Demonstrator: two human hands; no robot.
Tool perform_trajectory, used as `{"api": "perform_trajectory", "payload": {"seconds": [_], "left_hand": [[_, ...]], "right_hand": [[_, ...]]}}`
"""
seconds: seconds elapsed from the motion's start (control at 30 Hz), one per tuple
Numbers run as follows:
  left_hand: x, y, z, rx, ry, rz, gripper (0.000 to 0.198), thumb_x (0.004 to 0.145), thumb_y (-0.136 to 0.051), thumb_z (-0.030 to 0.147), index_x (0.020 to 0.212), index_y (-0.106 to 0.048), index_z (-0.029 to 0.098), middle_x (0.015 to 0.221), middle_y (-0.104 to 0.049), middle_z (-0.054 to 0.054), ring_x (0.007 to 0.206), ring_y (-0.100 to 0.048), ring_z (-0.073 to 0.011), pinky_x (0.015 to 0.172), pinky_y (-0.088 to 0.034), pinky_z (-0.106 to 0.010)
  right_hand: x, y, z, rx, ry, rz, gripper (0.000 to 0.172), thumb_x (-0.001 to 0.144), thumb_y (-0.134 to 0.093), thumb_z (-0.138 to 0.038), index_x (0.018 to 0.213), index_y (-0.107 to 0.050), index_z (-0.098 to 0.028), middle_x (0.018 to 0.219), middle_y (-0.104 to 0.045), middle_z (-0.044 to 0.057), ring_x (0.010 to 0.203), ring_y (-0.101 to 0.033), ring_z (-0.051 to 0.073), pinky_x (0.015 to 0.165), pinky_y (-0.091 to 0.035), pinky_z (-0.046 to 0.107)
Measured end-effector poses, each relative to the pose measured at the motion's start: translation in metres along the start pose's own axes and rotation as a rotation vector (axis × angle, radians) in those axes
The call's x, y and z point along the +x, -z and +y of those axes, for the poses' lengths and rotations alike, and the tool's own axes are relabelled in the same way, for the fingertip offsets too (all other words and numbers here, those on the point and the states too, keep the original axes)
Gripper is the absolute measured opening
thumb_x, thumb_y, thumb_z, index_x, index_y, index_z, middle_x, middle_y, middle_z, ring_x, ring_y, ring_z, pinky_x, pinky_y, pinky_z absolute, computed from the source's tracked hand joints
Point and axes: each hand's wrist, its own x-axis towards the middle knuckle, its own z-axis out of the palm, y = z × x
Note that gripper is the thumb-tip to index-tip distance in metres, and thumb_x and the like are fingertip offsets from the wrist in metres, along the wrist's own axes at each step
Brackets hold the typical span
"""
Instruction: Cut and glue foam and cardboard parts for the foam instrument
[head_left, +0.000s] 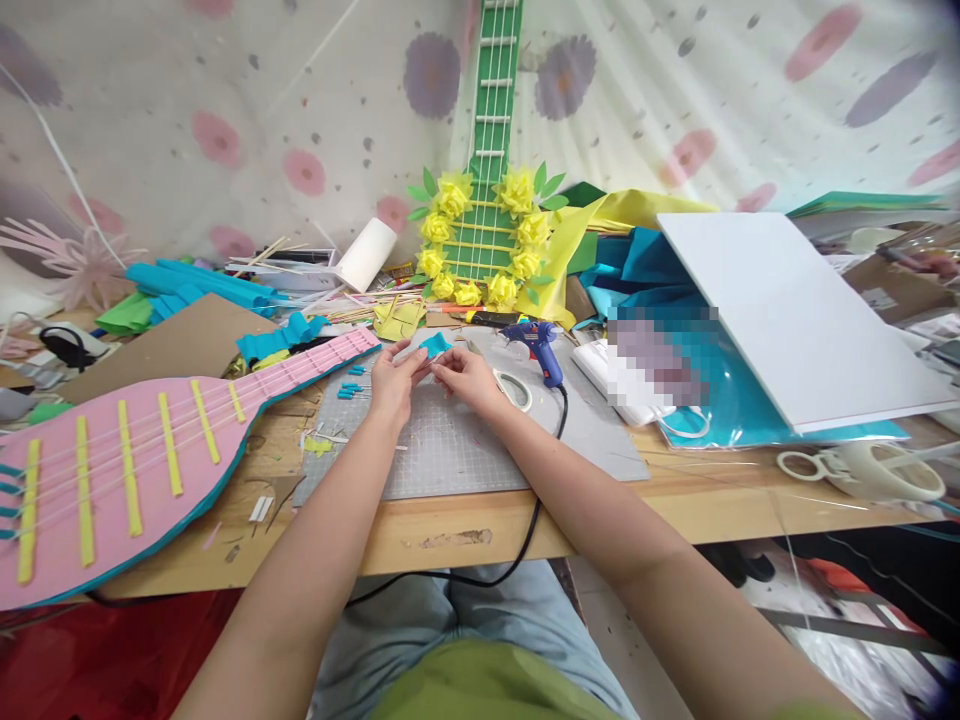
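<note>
Table point(720, 500) is cluttered. Pink guitar-shaped craft point(142, 440) looks close to finished: strips and strings are on, blue pegs at its wide end. Green craft point(484, 232) propped at the back looks done, flowers and strings in place. On the gray cutting mat point(585, 450), the work looks partway: some small blue rolls point(349, 390) lie made up, one more in hand, not yet on anything.

Left hand point(395, 380) and right hand point(469, 378) meet over the mat; both grips look clamped on the blue piece point(435, 344), fingertips together, right at its lower edge. Can't tell if a stick is inside. Glue gun point(541, 352) lies right of the hands, unheld.

Counts: one pink craft, one white board point(810, 320), one green craft, one mat, two hands, one glue gun, about nine yellow flowers point(532, 228), six yellow strips point(129, 468) on the pink body, one blue piece in hand, four blue pegs point(10, 488) in frame, at least three small blue rolls, two short white bits point(260, 509).
</note>
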Motion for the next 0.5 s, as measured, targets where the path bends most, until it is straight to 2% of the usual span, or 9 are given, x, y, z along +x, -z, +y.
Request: {"api": "perform_trajectory", "payload": {"seconds": [0.2,0.4,0.5], "left_hand": [[-0.0033,-0.0018,0.0021,0.024,0.004,-0.016,0.040,0.057,-0.072,0.009,0.089,-0.050,0.016,0.068,-0.063,0.001,0.058,-0.061,-0.0096,0.067,-0.049,-0.026],[-0.0047,-0.0009,0.0009,0.088,-0.206,-0.083,0.043,0.054,-0.073,0.012,0.087,-0.046,0.019,0.072,-0.066,0.001,0.065,-0.062,-0.0096,0.066,-0.048,-0.022],[-0.0061,-0.0013,0.0005,0.077,-0.242,-0.069,0.041,0.055,-0.072,0.013,0.085,-0.045,0.020,0.071,-0.066,0.002,0.065,-0.062,-0.0099,0.067,-0.048,-0.022]], "right_hand": [[0.0019,0.0009,0.0032,-0.071,-0.008,-0.004,0.014,0.071,-0.055,-0.032,0.071,-0.050,-0.019,0.059,-0.055,-0.003,0.047,-0.049,0.009,0.043,-0.042,0.021],[0.0027,0.0022,0.0068,-0.171,0.082,0.004,0.018,0.073,-0.055,-0.036,0.074,-0.049,-0.019,0.066,-0.058,-0.002,0.057,-0.054,0.010,0.053,-0.044,0.023],[0.0021,0.0025,0.0057,-0.160,0.097,-0.010,0.019,0.074,-0.054,-0.037,0.073,-0.048,-0.019,0.066,-0.058,-0.003,0.058,-0.054,0.010,0.055,-0.044,0.023]]}}
